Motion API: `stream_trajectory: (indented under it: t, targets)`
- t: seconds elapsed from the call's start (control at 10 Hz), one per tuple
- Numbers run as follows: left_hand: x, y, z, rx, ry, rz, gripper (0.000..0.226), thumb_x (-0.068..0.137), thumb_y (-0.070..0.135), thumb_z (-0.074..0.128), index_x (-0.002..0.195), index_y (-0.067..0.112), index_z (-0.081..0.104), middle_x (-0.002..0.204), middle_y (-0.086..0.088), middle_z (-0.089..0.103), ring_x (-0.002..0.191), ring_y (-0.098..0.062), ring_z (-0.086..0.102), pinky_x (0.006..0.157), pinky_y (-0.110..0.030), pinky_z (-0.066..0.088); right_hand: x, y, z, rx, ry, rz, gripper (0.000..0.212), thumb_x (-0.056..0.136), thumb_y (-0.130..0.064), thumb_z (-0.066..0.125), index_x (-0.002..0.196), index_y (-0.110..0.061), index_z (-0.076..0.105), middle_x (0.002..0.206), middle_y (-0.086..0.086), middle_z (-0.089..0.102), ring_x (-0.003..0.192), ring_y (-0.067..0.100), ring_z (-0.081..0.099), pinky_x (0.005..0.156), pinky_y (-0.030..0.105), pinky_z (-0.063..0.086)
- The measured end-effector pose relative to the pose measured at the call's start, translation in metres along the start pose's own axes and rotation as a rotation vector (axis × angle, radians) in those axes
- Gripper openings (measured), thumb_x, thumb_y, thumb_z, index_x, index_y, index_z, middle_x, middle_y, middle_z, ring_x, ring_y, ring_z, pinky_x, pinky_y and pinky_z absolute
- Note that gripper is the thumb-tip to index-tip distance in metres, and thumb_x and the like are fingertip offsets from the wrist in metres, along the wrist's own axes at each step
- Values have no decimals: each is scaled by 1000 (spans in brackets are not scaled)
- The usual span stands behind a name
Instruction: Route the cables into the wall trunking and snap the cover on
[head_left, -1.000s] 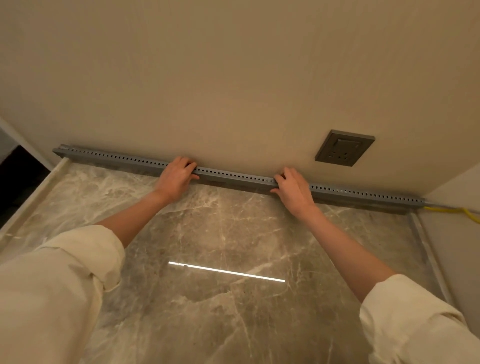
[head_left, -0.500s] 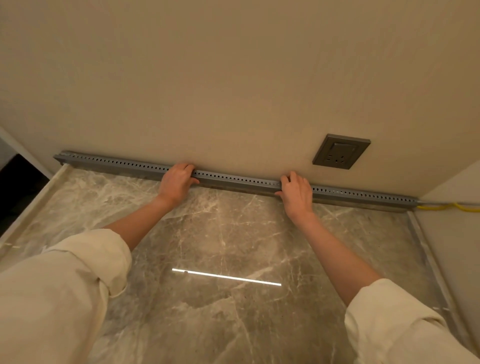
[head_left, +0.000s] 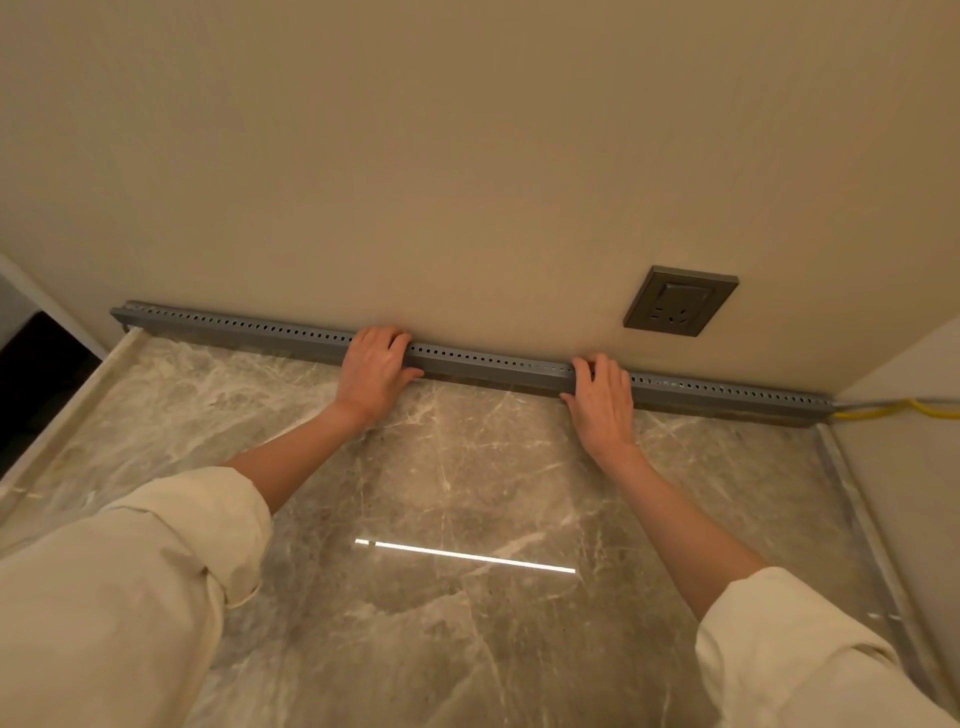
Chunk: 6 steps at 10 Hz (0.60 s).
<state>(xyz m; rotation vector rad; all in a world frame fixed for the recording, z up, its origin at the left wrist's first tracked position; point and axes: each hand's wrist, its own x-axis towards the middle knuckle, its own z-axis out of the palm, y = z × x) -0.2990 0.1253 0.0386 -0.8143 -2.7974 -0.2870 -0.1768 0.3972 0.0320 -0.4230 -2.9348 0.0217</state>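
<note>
Both hands pressed the trunking cover (head_left: 493, 361) along the wall's foot: my left hand (head_left: 375, 371) and right hand (head_left: 602, 397) curled over it. Next, probably working outward toward both ends.

Domestic interior, probably a home: polished marble tabletop (head_left: 467, 467) meets a beige wall (head_left: 467, 156) carrying a dark wall socket (head_left: 680, 301).
</note>
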Motion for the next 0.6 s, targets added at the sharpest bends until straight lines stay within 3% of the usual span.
stream_trajectory:
  t: [0.3,0.6]
  targets:
    - [-3,5,1,-27,8,-9,46,86,36,63,116,2,56,113,-16,60,106,-33,54,99,-44,41,-11,0,-2,-47,84,-71,43,89,-35,59,119,-4,54,108,15,55,96,29,51,84,39,42]
    - [-14,-3,-8,-133,27,-47,42,92,32,56,122,3,53,119,-15,59,112,-31,53,99,-44,42,-16,-2,-13,-19,129,-88,35,93,-28,50,119,-4,53,109,13,54,97,27,51,85,37,43]
